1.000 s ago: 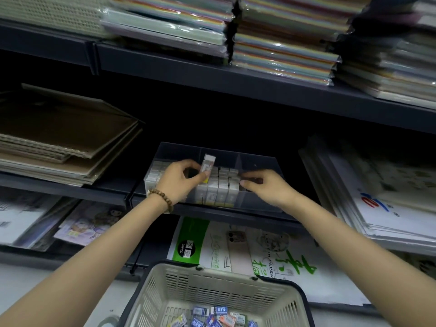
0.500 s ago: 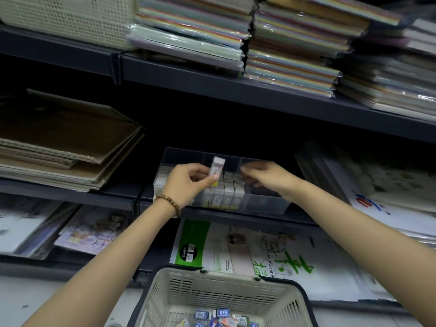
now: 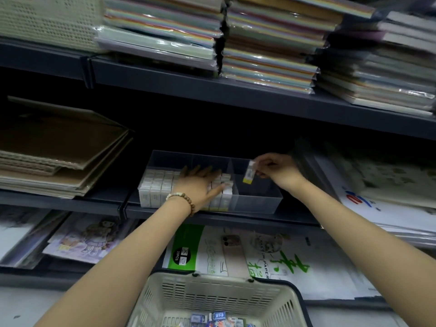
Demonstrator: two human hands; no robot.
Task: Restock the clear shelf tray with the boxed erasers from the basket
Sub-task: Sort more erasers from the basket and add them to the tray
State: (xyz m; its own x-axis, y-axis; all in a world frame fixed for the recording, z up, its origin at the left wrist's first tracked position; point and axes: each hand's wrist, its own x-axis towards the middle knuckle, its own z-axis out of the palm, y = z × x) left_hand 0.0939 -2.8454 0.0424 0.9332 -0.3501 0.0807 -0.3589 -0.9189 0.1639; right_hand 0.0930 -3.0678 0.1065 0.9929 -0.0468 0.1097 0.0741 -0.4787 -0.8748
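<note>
Pinching one boxed eraser (image 3: 249,173) w/ right hand (image 3: 278,172) over clear tray's (image 3: 259,204) empty section, left hand (image 3: 200,185) flat, holding nothing — loose fingertip grip could drop it crooked.

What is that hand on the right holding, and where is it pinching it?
The right hand pinches one boxed eraser by its upper end, over the tray's empty compartment. The left hand holds nothing; it lies flat on the packed erasers.

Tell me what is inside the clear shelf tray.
The clear shelf tray holds rows of upright boxed erasers in its left part; the left hand covers some. The right compartment looks empty, though its floor is dim.
</note>
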